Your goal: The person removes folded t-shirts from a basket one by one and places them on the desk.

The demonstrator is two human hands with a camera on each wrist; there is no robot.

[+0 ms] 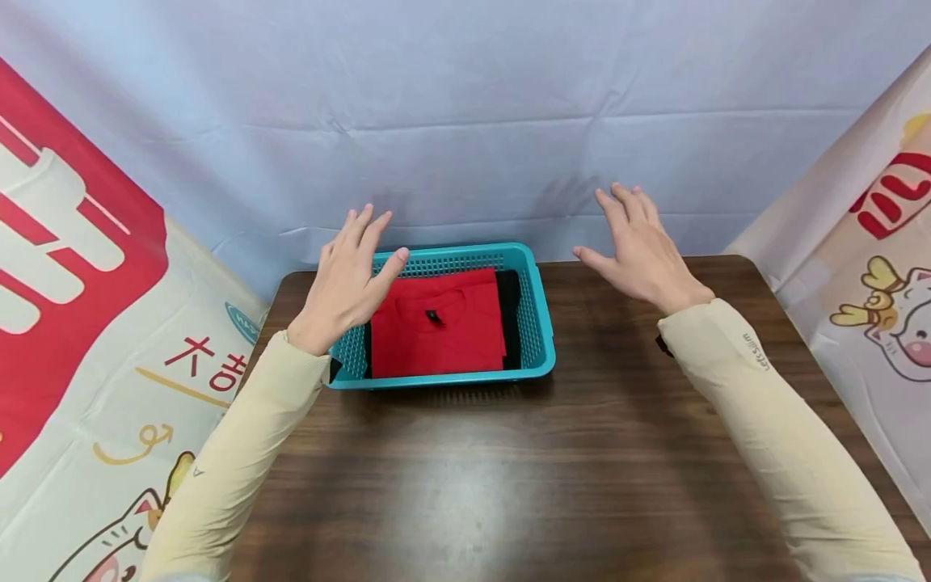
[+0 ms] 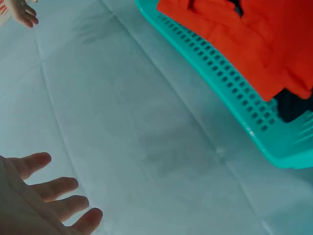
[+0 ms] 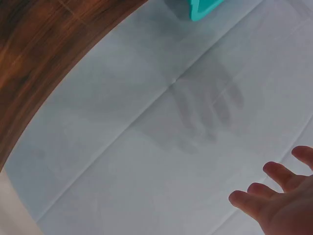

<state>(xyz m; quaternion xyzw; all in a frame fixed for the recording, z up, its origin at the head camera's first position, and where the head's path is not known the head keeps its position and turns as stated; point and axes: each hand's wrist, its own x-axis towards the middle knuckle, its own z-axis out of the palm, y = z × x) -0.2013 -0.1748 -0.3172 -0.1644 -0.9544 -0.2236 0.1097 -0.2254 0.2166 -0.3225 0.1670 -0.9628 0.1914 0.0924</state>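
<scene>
A teal plastic basket (image 1: 540,327) with perforated walls stands at the back of the table. Inside it lies a folded red T-shirt (image 1: 465,323) with a black neck label, on top of black cloth (image 1: 511,311) that shows at the right side. My left hand (image 1: 347,279) hovers over the basket's left end, fingers spread and holding nothing. To the right of the basket, my right hand (image 1: 640,250) is raised above the table's back part, its fingers straight and apart. In the left wrist view the red shirt (image 2: 244,39) reaches the basket's rim.
The dark wooden table (image 1: 451,477) has rounded back corners. A pale cloth curtain (image 1: 465,121) hangs right behind it. Printed banners with cartoon figures hang at the left (image 1: 87,323) and the right (image 1: 873,267).
</scene>
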